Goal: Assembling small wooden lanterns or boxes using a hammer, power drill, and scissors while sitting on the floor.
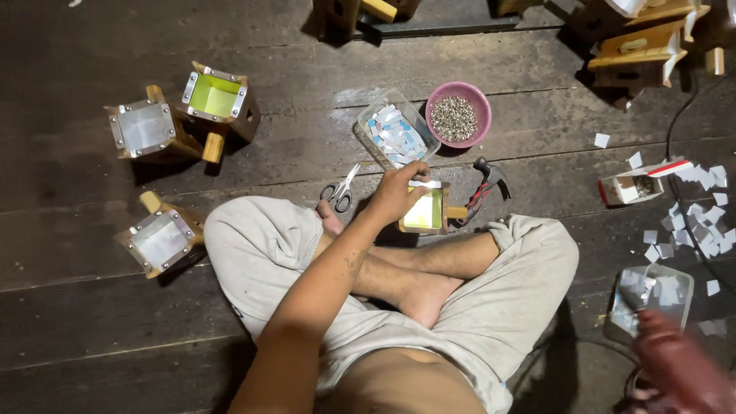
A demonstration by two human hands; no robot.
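I sit cross-legged on a dark plank floor. My left hand (397,193) reaches forward and pinches a small white strip (426,184) against the top edge of a small wooden box (426,211) with a pale yellow-green panel, which rests by my shin. My right hand (675,364) is blurred at the lower right, at the near edge of a clear plastic tub (652,295) of shiny metal pieces. Whether its fingers hold anything is too blurred to tell.
Scissors (340,192) and a hammer (484,186) flank the box. Beyond them stand a clear tub of white and blue strips (395,134) and a pink bowl of small nails (458,116). Three metal-cornered wooden boxes (161,239) lie left. Paper scraps (699,222) and a small carton (632,186) are right.
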